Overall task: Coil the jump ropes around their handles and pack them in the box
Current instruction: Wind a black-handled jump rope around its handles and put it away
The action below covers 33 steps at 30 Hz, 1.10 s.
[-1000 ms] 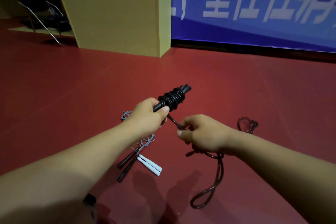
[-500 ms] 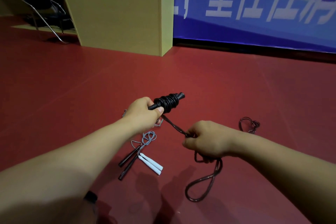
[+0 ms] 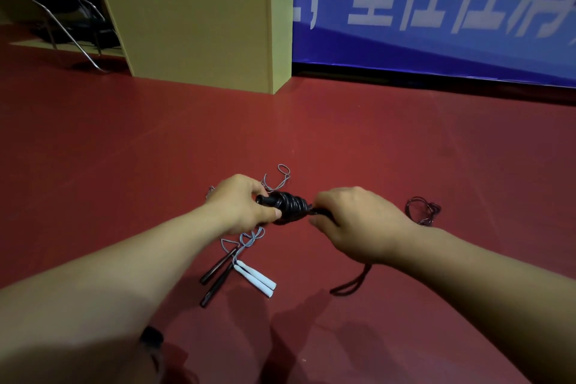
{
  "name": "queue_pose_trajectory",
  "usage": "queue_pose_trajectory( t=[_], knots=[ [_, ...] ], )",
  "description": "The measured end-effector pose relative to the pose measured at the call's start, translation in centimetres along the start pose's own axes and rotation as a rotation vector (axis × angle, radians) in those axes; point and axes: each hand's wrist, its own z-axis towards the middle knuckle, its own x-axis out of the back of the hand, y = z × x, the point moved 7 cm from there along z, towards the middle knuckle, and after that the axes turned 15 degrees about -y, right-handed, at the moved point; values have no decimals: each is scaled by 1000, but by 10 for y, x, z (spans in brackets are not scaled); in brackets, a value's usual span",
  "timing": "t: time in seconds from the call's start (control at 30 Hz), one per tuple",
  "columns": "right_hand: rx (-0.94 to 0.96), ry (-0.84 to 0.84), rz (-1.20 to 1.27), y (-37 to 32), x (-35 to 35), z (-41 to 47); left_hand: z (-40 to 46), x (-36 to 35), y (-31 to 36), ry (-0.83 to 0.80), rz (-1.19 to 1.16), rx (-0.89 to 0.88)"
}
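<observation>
Item: black jump rope [image 3: 288, 207], coiled on its handles, held above the floor [image 3: 343, 140]. My left hand [image 3: 241, 204] grips the handles; my right hand [image 3: 352, 221] pinches the loose rope end.

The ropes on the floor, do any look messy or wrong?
Nothing looks broken. The grey rope with white handles lies tangled and uncoiled, and a dark rope sits loosely bunched by the right hand. They just aren't wound yet.
</observation>
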Motion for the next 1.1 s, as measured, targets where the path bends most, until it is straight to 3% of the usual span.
queue_pose_trajectory(
  t=[0.13, 0.4, 0.77, 0.9, 1.1],
  knots=[
    [-8, 51, -62, 6, 2, -1, -5, -14, 15, -127, 153, -102],
    [-66, 33, -42, 35, -4, 1, -24, -45, 41, -452, 176, -314],
    [-88, 44, -71, 43, -7, 7, -43, -58, 55, -663, 191, -350],
    [-109, 24, 91, 48, -3, 7, -50, -57, 57, -716, 18, -377],
    [-116, 140, 361, 60, 16, 3, -51, -42, 58, -661, -300, -442]
  ],
)
